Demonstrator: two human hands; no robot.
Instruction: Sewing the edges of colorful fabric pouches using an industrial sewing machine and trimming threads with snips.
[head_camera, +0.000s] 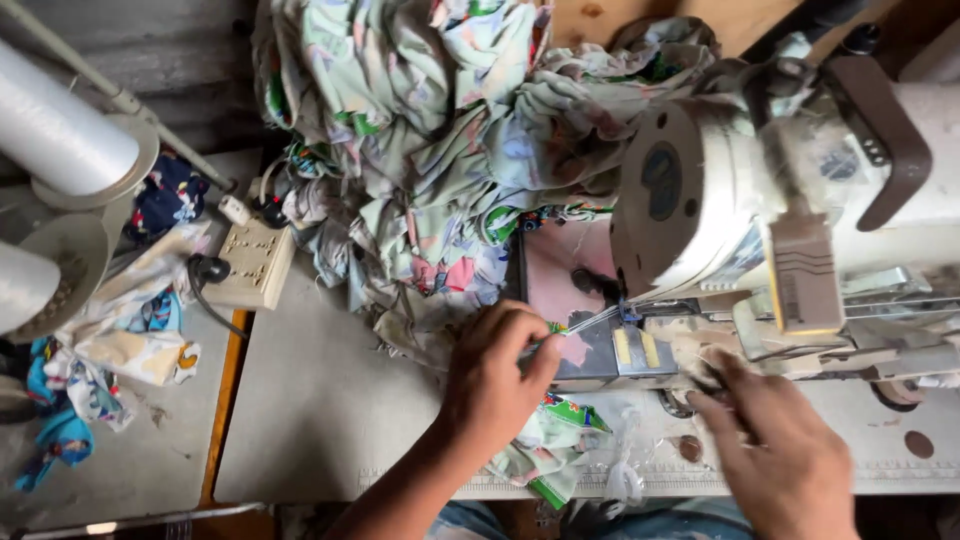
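Observation:
My left hand (495, 375) pinches a small piece of printed fabric (570, 350) at the needle area of a white sewing machine (760, 200). More of that green and pink printed cloth (550, 445) hangs below my left hand over the table's front edge. My right hand (775, 450) rests with fingers together on the machine bed (900, 440), its fingertips touching the cloth near the presser foot. Whether it grips anything is hidden by blur.
A large heap of pastel printed fabric (430, 130) lies behind the machine. A beige power strip (250, 265) with a black plug sits left of it. White thread cones (60, 135) and fabric scraps (120, 330) occupy the left side table.

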